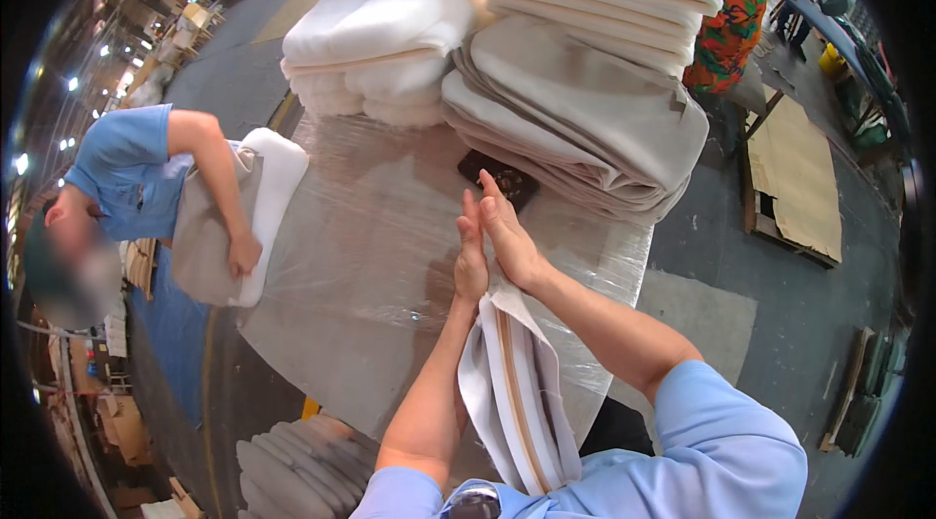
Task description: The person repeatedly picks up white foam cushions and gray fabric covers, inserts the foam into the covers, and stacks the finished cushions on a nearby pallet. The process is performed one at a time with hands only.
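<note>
My left hand [471, 261] and my right hand [509, 239] meet palm to palm over the table, fingers straight and stretched forward. Between my wrists and forearms hangs a light fabric cushion cover [492, 383] with a brown zipper strip down it; its lower end rests against my body. Whether the cover also reaches in between my palms is hidden. Just beyond my fingertips lies a dark flat rectangular thing [517, 186] with small light marks.
Plastic film wraps the table [370, 275]. White padding stacks [390, 22] and folded grey-beige covers [585, 110] stand at its far side. At left, a co-worker [127, 168] handles a cover over white padding [278, 183]. More grey covers [302, 465] are below; a cardboard-topped pallet [795, 178] sits right.
</note>
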The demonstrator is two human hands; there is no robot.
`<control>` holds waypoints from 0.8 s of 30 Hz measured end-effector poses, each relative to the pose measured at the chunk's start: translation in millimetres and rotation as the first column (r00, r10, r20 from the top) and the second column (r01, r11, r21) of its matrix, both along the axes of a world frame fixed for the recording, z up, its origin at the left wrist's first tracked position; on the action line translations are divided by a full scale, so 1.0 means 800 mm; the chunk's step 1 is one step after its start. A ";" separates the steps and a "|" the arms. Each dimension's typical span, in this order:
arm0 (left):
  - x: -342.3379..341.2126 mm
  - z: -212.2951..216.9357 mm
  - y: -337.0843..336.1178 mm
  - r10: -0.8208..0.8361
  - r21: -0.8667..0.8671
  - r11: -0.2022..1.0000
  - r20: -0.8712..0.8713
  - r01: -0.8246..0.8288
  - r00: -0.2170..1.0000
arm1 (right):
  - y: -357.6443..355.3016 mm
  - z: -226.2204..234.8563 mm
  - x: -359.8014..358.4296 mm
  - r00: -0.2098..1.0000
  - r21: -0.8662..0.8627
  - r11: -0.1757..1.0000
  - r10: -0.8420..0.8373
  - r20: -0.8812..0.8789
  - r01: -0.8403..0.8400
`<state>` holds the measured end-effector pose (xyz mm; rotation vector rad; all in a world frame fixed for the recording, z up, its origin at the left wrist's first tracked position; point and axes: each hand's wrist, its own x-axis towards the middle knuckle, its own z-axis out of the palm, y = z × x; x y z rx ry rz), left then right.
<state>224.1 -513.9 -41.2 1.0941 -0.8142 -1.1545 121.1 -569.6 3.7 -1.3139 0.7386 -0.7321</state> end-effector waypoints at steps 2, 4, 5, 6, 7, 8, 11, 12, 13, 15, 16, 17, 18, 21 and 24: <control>-0.013 0.004 0.000 0.055 0.014 0.998 -0.097 -0.053 0.994 | -0.012 -0.009 -0.007 0.998 -0.064 0.997 0.054 0.040 -0.052; -0.009 0.004 0.013 0.063 0.048 0.997 -0.054 -0.061 0.997 | -0.022 -0.010 -0.018 0.991 0.027 0.992 0.124 0.056 -0.126; -0.006 0.000 0.024 0.073 0.068 0.995 -0.034 -0.071 0.997 | -0.023 -0.005 -0.022 0.984 0.074 0.983 0.164 0.064 -0.168; -0.008 -0.005 0.040 0.058 0.092 0.995 -0.119 -0.047 0.991 | -0.021 0.000 -0.025 0.977 0.115 0.971 0.203 0.070 -0.210; -0.017 -0.011 0.057 0.043 0.117 0.993 -0.208 -0.019 0.977 | -0.016 0.007 -0.032 0.968 0.159 0.956 0.240 0.073 -0.248; -0.021 -0.018 0.074 0.029 0.132 0.991 -0.294 0.010 0.955 | -0.011 0.012 -0.032 0.964 0.135 0.955 0.262 0.037 -0.264; -0.025 -0.030 0.082 0.092 0.119 0.992 -0.380 -0.049 0.921 | -0.003 0.020 -0.035 0.955 -0.051 0.964 0.251 -0.159 -0.262; -0.029 -0.032 0.083 0.119 0.146 0.987 -0.423 -0.063 0.898 | -0.002 0.022 -0.037 0.944 -0.191 0.951 0.188 -0.271 -0.244; -0.031 -0.033 0.081 0.111 0.134 0.989 -0.417 -0.060 0.902 | -0.002 0.021 -0.038 0.945 -0.222 0.948 0.161 -0.285 -0.229; -0.031 -0.036 0.075 0.095 0.112 0.992 -0.405 -0.053 0.909 | 0.001 0.018 -0.041 0.945 -0.284 0.938 0.106 -0.311 -0.199; -0.028 -0.040 0.076 0.123 0.116 0.990 -0.400 -0.083 0.908 | 0.004 0.022 -0.038 0.946 -0.284 0.940 0.096 -0.309 -0.189; -0.024 -0.044 0.078 0.154 0.120 0.986 -0.393 -0.115 0.907 | 0.008 0.027 -0.034 0.948 -0.285 0.942 0.088 -0.306 -0.180; -0.019 -0.048 0.081 0.187 0.123 0.981 -0.384 -0.151 0.904 | 0.012 0.032 -0.028 0.950 -0.285 0.943 0.084 -0.301 -0.173; -0.012 -0.032 0.084 0.157 0.173 0.977 -0.202 -0.123 0.967 | 0.020 0.023 -0.028 0.983 -0.259 0.959 0.076 -0.169 -0.119; 0.001 -0.001 0.090 0.202 0.125 0.967 0.150 -0.221 0.968 | 0.007 -0.013 -0.027 0.952 0.278 0.948 0.065 0.300 -0.153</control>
